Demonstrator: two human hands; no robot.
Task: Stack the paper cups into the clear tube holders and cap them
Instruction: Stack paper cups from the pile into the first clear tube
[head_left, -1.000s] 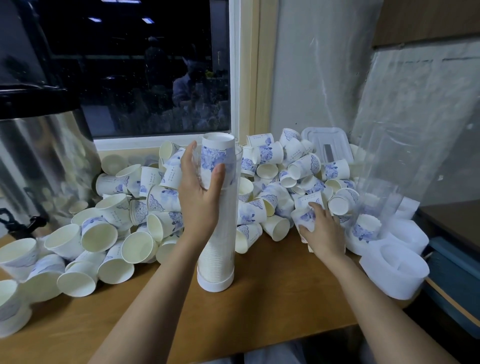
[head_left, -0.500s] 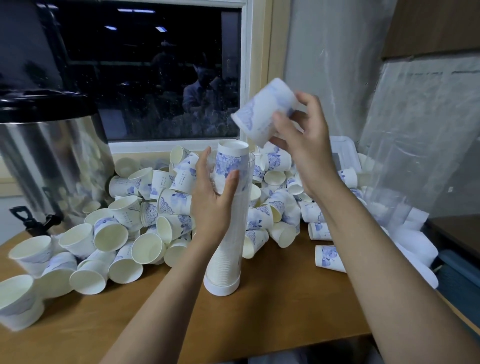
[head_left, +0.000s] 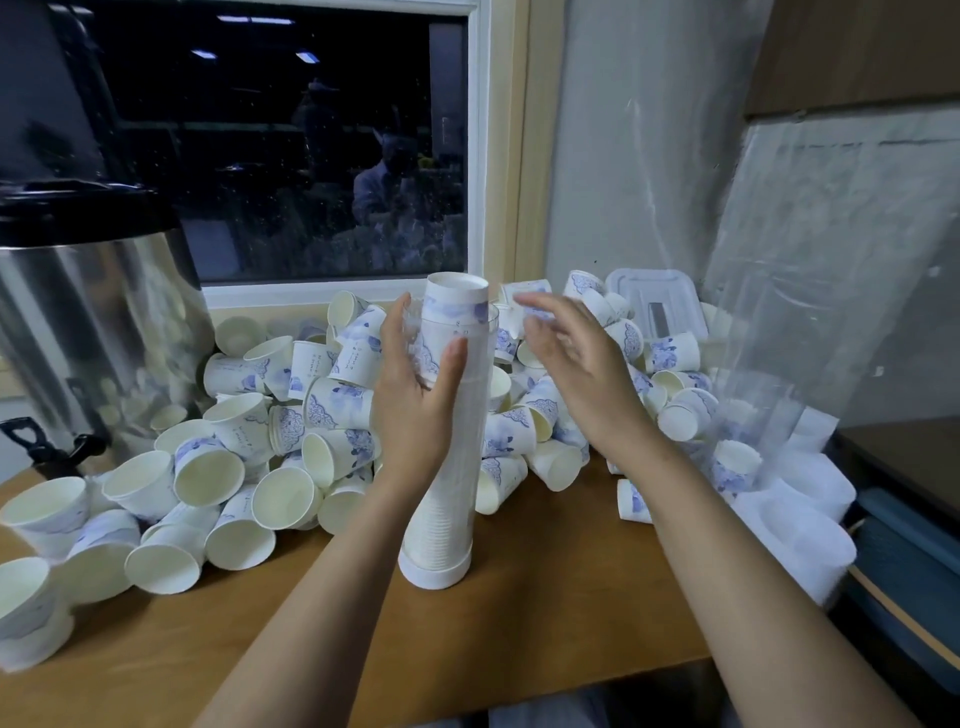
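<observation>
Head view: left fingers (head_left: 400, 343) clamp tube (head_left: 457, 467) among cups (head_left: 337, 400); right fingers (head_left: 550, 317), blurred, seem apart.

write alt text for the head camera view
A left hand grips an upright clear tube holder packed with stacked paper cups, its top cup poking above the rim, on a table. The right hand hovers open beside its top. Loose blue-patterned cups lie heaped behind it; a steel urn stands left.

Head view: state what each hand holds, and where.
Left hand grips the clear tube near its top. Right hand, open beside it, holds nothing.
</observation>
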